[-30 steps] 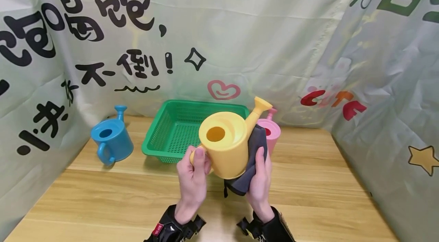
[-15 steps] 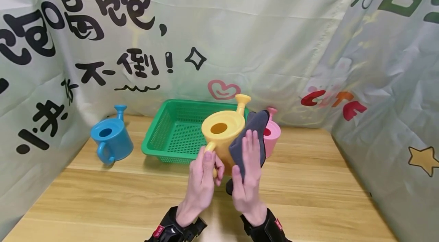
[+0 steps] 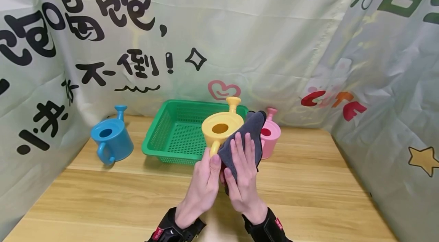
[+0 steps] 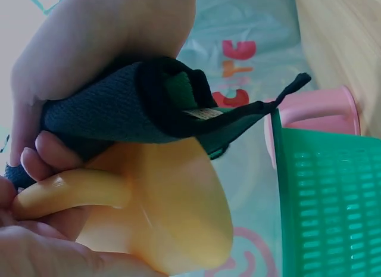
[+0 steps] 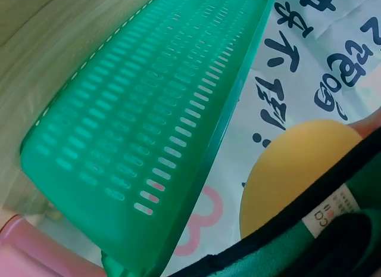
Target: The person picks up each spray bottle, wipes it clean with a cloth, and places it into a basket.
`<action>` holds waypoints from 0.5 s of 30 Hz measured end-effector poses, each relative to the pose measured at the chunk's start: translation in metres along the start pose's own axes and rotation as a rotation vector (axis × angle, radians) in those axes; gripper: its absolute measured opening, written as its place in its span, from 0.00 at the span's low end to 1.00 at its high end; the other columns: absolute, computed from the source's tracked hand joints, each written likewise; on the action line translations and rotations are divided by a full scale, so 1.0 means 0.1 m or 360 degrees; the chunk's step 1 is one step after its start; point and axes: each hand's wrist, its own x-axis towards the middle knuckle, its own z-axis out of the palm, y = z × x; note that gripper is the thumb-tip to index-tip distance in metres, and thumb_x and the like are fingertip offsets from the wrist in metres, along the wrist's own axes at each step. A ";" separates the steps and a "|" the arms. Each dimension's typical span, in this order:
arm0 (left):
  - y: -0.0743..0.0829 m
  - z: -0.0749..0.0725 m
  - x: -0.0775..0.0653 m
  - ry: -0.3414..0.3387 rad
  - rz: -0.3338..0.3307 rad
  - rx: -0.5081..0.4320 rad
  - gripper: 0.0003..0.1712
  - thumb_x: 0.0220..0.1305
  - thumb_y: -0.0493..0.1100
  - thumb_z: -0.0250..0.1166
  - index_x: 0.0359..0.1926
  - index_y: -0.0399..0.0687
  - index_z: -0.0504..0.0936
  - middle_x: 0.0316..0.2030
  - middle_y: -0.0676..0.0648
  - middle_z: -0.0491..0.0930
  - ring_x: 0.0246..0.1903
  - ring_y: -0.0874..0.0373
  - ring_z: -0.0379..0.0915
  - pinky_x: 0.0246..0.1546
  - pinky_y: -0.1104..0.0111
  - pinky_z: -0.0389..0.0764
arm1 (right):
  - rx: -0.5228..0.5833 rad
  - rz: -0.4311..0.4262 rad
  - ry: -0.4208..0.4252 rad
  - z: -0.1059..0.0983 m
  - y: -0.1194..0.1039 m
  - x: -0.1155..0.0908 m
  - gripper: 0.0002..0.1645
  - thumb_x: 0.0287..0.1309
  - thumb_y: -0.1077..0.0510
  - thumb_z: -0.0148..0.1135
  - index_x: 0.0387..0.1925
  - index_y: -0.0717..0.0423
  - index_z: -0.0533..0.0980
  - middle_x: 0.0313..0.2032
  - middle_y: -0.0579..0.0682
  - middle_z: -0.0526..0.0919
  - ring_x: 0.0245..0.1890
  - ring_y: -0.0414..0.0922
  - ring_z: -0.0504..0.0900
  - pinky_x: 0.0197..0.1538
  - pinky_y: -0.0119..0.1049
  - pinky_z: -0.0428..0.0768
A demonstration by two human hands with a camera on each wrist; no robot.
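Observation:
A yellow watering can is held up over the table, its round opening and spout showing in the head view. My left hand grips its handle, which the left wrist view shows between the fingers and thumb. With fingers straight, my right hand presses a dark grey cloth against the can's right side. The cloth hides much of the can's body. In the right wrist view the cloth's green inner side and a white label show in front of the yellow can.
Behind the hands stands a green perforated basket on the wooden table. A blue watering can is at its left, a pink watering can at its right. A printed curtain encloses the back and sides.
The yellow can has turned, so its spout has swung from the right toward the back. My right hand has shifted from the can's far right side to pressing the cloth nearer the handle.

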 end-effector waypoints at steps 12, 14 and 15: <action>0.02 0.04 -0.02 -0.0107 0.0016 0.0007 0.08 0.80 0.35 0.43 0.42 0.41 0.68 0.19 0.47 0.74 0.20 0.67 0.70 0.21 0.75 0.75 | 0.0106 0.0085 0.0061 -0.03 0.01 0.03 0.32 0.78 0.53 0.39 0.73 0.70 0.57 0.79 0.58 0.53 0.81 0.57 0.45 0.82 0.52 0.38; 0.02 0.04 -0.02 -0.0103 0.0039 0.0037 0.07 0.80 0.34 0.43 0.44 0.40 0.69 0.22 0.47 0.75 0.21 0.66 0.71 0.23 0.76 0.76 | 0.0096 0.0083 0.0055 -0.01 -0.02 0.02 0.32 0.78 0.53 0.39 0.74 0.69 0.56 0.79 0.58 0.52 0.81 0.57 0.43 0.82 0.51 0.37; 0.02 0.04 -0.02 -0.0097 0.0050 0.0054 0.07 0.79 0.34 0.44 0.45 0.39 0.69 0.23 0.47 0.76 0.23 0.66 0.72 0.24 0.75 0.76 | 0.0092 0.0078 0.0049 0.00 -0.03 0.02 0.32 0.78 0.54 0.39 0.74 0.69 0.56 0.79 0.58 0.52 0.82 0.57 0.43 0.82 0.50 0.37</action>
